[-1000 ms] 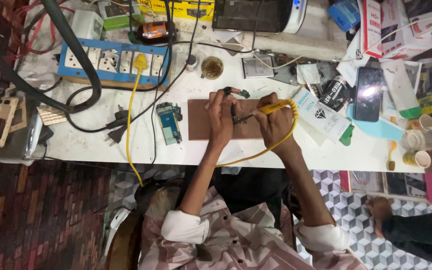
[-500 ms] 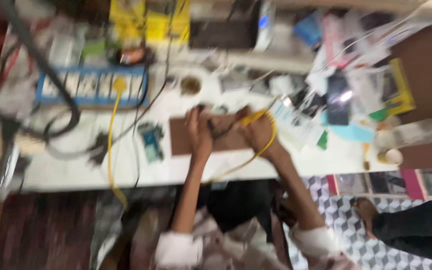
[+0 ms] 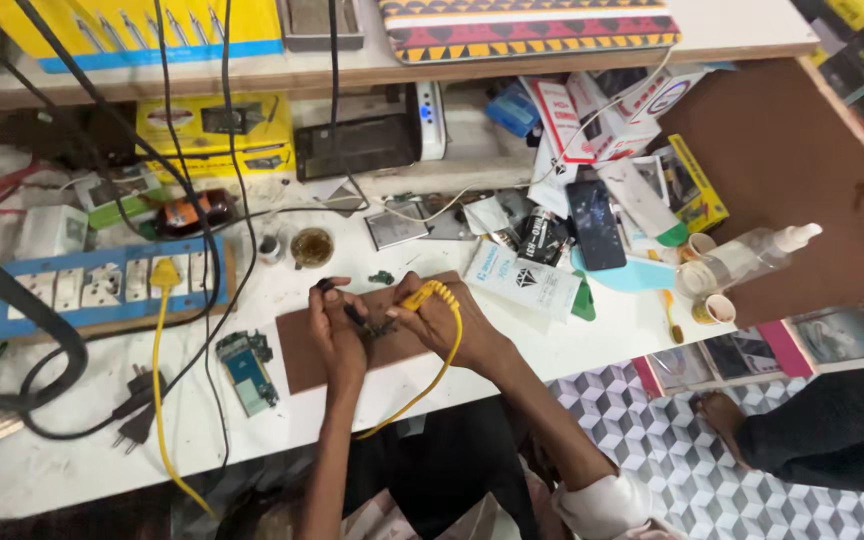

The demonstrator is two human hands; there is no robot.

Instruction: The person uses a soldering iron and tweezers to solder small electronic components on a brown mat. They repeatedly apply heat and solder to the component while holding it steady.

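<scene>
Soldering iron (image 3: 420, 296), yellow-handled, lies slanted in the head view, tip pointing down-left at a small circuit board (image 3: 380, 326) on the brown mat (image 3: 302, 350) near the surface's front edge. Right hand (image 3: 442, 320) is clamped on its handle; left hand (image 3: 337, 335) pinches a dark tool (image 3: 352, 312).

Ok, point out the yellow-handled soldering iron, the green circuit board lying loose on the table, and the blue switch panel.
Yellow-handled soldering iron (image 3: 420, 294), head view, on its yellow grip.
Green circuit board (image 3: 245, 368), head view, on its middle.
Blue switch panel (image 3: 102, 286), head view, on its row of white switches.
</scene>
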